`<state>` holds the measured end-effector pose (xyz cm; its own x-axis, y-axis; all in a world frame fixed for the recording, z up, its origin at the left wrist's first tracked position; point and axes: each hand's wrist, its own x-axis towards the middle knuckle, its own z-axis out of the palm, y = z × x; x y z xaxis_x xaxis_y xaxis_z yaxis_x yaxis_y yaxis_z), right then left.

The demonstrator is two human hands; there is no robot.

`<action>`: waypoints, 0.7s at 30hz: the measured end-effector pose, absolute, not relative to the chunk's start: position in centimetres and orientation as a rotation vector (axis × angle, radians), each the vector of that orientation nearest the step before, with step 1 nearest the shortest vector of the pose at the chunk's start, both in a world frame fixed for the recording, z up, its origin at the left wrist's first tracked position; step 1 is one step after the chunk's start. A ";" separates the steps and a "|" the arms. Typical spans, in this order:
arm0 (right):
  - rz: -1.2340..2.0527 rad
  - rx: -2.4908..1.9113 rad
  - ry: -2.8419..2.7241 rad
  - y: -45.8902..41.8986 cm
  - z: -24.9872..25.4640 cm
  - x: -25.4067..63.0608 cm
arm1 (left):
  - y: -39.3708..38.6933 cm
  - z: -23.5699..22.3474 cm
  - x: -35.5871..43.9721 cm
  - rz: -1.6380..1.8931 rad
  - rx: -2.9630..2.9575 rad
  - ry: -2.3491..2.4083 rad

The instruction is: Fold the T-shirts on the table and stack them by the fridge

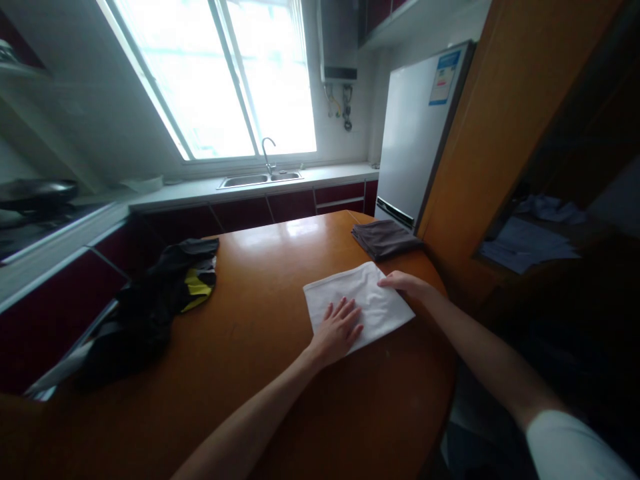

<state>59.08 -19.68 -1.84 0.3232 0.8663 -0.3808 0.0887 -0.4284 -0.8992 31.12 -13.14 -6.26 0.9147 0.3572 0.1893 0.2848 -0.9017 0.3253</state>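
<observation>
A white cloth [370, 303], folded into a flat packet with some wrinkles, lies on the wooden table [260, 287] in front of me. My left hand [336, 331] presses down on its near left part, palm down with the fingers spread. At the right corner of the packet, my right hand [404, 283] grips the cloth's edge between its fingers. Just beyond the white cloth sits a folded dark grey cloth [385, 238], which neither hand touches.
Dark clothing with a yellow patch [197, 290] is heaped along the table's left edge. Behind the table run a counter with a sink [245, 181], and a fridge [420, 127] stands at the back right. A wooden frame [500, 133] rises to the right.
</observation>
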 end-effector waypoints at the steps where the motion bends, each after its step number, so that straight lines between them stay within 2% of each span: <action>1: 1.247 -1.711 -0.861 -19.7 -1.5 59.0 | -13.2 -6.2 31.2 0.401 2.764 0.482; 7: 1.231 -1.538 -0.800 -19.5 1.1 57.8 | -12.8 -5.1 31.2 0.763 2.561 0.498; 13: 0.981 -1.641 -0.727 -19.6 6.6 58.6 | -11.3 -6.1 31.8 0.989 2.315 0.674; 16: 0.897 -1.694 -0.724 -19.8 10.5 59.6 | -10.5 -7.3 33.7 0.975 2.116 0.680; 21: 0.634 -1.803 -0.815 -20.1 17.1 61.1 | -10.7 -7.8 40.0 0.742 1.514 0.624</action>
<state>61.05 -20.10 17.09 0.6333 0.7723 -0.0502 0.2392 -0.2570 -0.9363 39.95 -10.67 -7.83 0.6436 0.7603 0.0876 -0.0444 -0.0772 0.9960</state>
